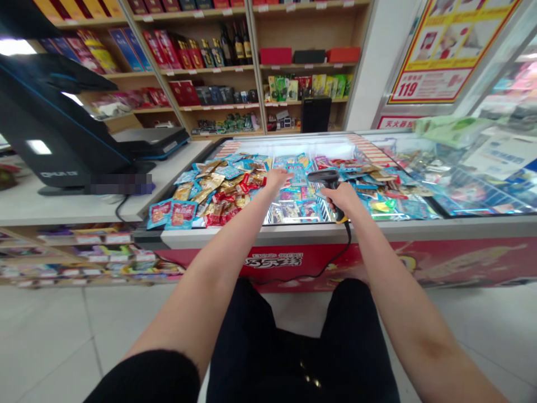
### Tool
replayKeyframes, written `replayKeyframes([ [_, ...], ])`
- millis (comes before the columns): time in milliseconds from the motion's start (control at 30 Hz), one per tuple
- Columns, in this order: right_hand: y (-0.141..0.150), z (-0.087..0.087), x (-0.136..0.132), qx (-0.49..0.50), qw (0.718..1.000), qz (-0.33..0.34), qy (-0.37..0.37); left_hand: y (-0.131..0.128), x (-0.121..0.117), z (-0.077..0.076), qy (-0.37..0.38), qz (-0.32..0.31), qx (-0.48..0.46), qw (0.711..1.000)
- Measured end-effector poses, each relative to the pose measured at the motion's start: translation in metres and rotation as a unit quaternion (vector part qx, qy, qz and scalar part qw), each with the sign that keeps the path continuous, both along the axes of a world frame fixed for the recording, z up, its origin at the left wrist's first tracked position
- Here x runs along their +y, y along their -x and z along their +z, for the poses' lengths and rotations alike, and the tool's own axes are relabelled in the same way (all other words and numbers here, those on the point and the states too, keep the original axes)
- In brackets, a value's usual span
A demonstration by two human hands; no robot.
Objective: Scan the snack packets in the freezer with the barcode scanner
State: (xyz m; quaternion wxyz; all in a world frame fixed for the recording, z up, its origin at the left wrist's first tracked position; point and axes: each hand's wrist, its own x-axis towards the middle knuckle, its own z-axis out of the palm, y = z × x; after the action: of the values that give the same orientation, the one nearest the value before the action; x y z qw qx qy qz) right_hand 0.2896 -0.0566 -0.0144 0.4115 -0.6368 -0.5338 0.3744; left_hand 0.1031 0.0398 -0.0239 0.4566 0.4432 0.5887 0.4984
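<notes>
Dark trousers lie nearest the camera, facing a chest freezer. Right hand: wrapped around the handle of a barcode scanner, head directed left. Left hand: fingers appear to pinch the left edge of a blue packet, above the freezer, in front of the scanner head. Packet: probably light, pliable and slippery; take hold at a flat sealed edge. Scanner: likely rigid and moderately light; grasp the handle and allow for its cable. Similar packets are heaped on the freezer's left side. Markings: "119" reads on the wall poster; "乐兹" reads on the freezer's red front panel. Packet print is too small to read.
</notes>
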Motion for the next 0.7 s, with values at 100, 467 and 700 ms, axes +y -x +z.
replayKeyframes([
  [100,-0.027,0.001,0.002,0.03,0.999,-0.027,-0.013,-0.027,0.009,0.002,0.02,-0.024,-0.024,0.999],
  [467,-0.12,0.008,-0.001,0.073,0.986,-0.141,-0.054,-0.151,0.029,0.025,-0.057,-0.138,-0.083,0.985],
  [700,-0.114,-0.001,-0.007,0.043,0.99,-0.127,-0.038,-0.147,0.018,0.002,-0.135,-0.094,0.12,0.979],
])
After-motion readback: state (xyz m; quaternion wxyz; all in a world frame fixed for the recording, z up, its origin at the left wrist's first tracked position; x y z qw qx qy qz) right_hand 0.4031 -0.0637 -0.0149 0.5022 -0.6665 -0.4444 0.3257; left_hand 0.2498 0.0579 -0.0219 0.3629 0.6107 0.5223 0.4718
